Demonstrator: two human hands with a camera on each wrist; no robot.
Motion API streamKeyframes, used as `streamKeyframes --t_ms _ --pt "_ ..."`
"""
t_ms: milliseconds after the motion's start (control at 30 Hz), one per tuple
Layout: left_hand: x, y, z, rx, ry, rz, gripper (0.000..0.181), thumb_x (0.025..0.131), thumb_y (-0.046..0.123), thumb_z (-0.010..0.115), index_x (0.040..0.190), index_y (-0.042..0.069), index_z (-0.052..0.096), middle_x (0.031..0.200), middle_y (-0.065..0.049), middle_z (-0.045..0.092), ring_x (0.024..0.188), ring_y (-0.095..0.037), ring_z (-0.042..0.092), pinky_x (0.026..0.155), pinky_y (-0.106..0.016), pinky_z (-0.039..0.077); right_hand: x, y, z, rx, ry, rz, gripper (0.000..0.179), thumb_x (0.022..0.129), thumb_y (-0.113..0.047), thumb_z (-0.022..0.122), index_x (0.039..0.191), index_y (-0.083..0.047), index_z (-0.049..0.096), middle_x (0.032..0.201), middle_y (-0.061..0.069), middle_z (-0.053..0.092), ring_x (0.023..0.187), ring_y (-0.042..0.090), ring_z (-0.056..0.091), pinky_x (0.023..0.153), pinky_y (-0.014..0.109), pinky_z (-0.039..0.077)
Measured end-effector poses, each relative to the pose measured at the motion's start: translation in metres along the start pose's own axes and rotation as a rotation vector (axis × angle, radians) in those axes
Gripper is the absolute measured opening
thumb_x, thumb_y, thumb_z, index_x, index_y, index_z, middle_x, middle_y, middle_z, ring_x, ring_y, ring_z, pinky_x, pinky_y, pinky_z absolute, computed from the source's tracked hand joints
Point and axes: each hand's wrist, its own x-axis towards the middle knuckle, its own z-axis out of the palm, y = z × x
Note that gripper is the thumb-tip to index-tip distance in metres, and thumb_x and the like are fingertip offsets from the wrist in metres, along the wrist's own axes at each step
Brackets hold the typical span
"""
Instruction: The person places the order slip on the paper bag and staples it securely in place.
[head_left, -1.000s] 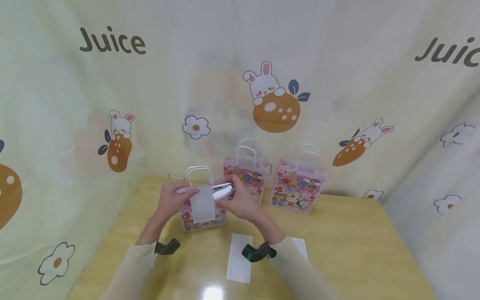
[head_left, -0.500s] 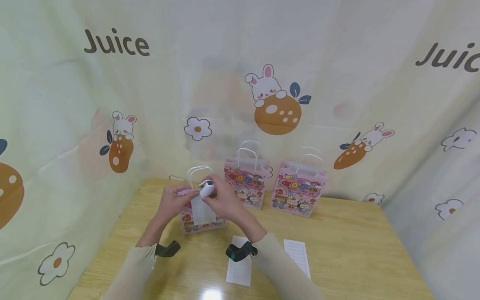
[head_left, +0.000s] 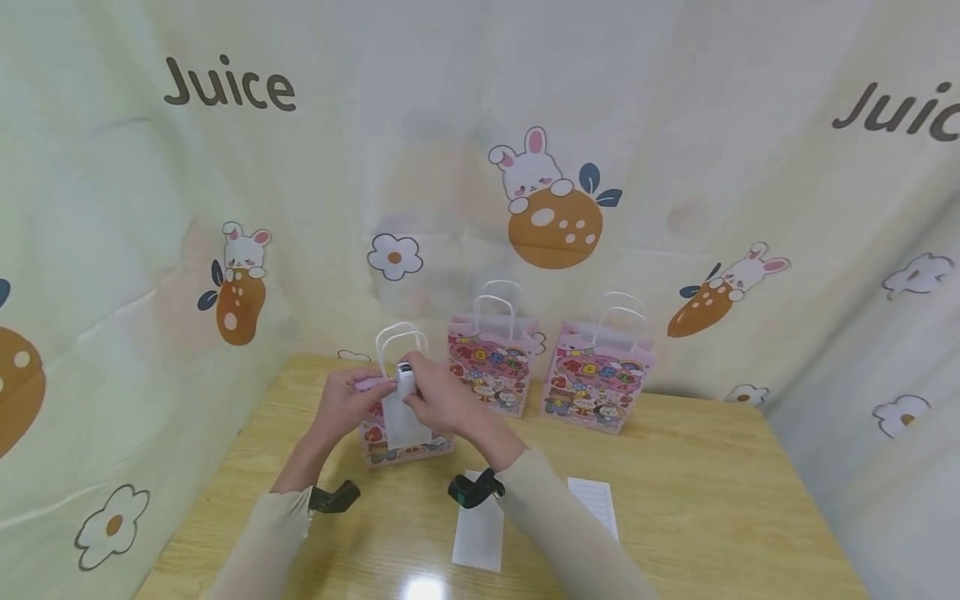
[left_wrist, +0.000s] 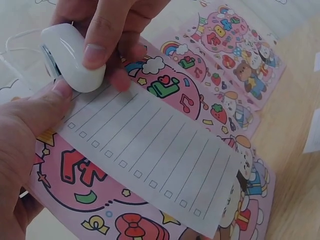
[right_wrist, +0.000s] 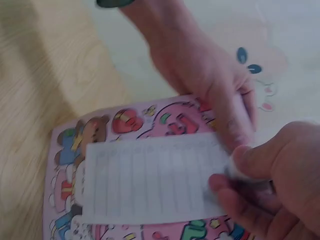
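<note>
A white stapler straddles the top edge of a pink cartoon paper bag and the sheet lying against its front. That sheet is a lined checklist with small tick boxes along one side. My right hand grips the stapler, thumb on its upper shell in the left wrist view. My left hand pinches the bag's rim and the checklist's top end between thumb and fingers, close beside the stapler. Whether a staple is in the paper cannot be seen.
Two more pink bags with white handles stand upright to the right. Two paper lists lie on the wooden table near the front. A printed curtain surrounds the table.
My right hand has moved left and turned the stapler, bringing it from beside the bag onto the rim and the checklist. My left hand keeps its hold.
</note>
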Motion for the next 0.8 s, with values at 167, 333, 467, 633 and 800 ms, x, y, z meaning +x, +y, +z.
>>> streamKeyframes --t_ms 167,333,467,633,800 --pt "0.001 0.005 -0.003 0.007 -0.017 -0.053 0.013 0.088 0.013 0.073 0.090 0.000 0.074 0.078 -0.007 0.070 0.064 -0.015 0.063 0.055 -0.026 0.051 0.004 0.006 -0.001 0.012 0.011 -0.051 0.037 0.093 -0.002 0.063 0.124 0.000 0.043 0.101 0.008 0.060 0.085 0.013 0.059 0.068 0.020 0.049" --pt "0.000 0.015 0.003 -0.051 -0.042 -0.116 0.026 0.080 0.021 0.082 0.096 0.002 0.074 0.091 -0.009 0.073 0.080 -0.020 0.069 0.065 -0.031 0.056 0.003 0.012 0.004 0.021 0.028 -0.069 0.039 0.094 -0.003 0.062 0.125 0.001 0.039 0.103 0.012 0.060 0.085 0.012 0.060 0.068 0.018 0.049" --pt "0.002 0.019 0.008 -0.047 -0.024 -0.146 0.030 0.074 0.025 0.087 0.093 0.005 0.076 0.093 -0.006 0.073 0.084 -0.017 0.069 0.067 -0.029 0.055 0.003 0.014 0.004 -0.003 0.030 -0.095 0.038 0.095 -0.007 0.062 0.124 0.002 0.040 0.103 0.012 0.059 0.082 0.013 0.059 0.066 0.018 0.048" --pt "0.001 0.019 0.008 -0.023 -0.020 -0.082 0.018 0.076 0.017 0.085 0.087 0.005 0.076 0.086 -0.006 0.072 0.068 -0.015 0.062 0.053 -0.027 0.050 0.004 0.014 -0.002 -0.137 -0.028 -0.118 0.033 0.096 -0.015 0.062 0.121 -0.001 0.046 0.101 0.006 0.060 0.081 0.010 0.056 0.065 0.019 0.047" --pt "0.000 0.020 0.013 0.067 0.001 -0.014 0.017 0.079 0.017 0.083 0.074 0.008 0.070 0.070 -0.002 0.067 0.055 -0.013 0.056 0.047 -0.026 0.046 0.005 0.017 -0.004 -0.189 -0.038 -0.166 0.031 0.096 -0.011 0.062 0.120 0.001 0.046 0.098 0.007 0.062 0.083 0.012 0.060 0.067 0.019 0.048"
